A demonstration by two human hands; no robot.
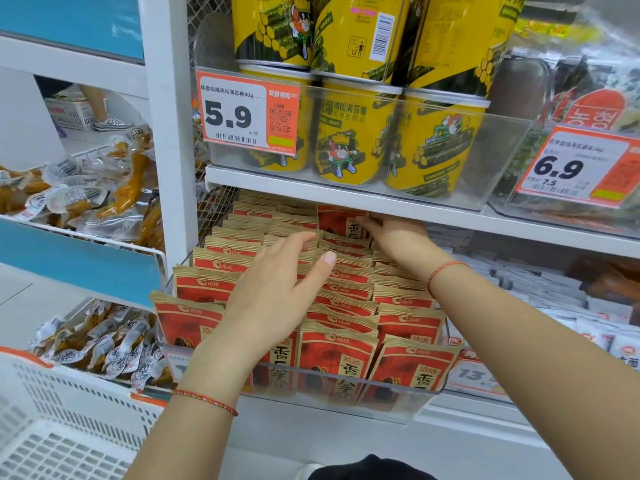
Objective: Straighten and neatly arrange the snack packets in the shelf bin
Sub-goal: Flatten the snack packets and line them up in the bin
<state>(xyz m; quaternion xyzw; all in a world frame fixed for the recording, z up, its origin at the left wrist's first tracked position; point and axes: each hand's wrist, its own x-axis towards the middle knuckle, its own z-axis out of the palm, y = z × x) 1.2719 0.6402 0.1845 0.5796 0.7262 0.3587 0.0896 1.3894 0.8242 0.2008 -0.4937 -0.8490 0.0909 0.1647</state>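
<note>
Left hand (pixel 273 292) hovers over packets (pixel 337 355); right hand (pixel 398 237) touches raised packet (pixel 337 220)

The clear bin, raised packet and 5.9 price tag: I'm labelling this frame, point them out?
clear bin (pixel 346 379), head view, front wall.
raised packet (pixel 341 221), head view, red face.
5.9 price tag (pixel 230 114), head view, printed digits.

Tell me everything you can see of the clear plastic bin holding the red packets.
The clear plastic shelf bin is a transparent, glossy, open-topped tray sitting on the lower white shelf, under the shelf of yellow cans. It is packed with about three rows of red-and-tan snack packets standing upright, front to back. Its front wall reaches partway up the front packets. The left hand rests on the middle packets; the right hand reaches the back ones. A price label behind the left wrist is mostly hidden.
</note>
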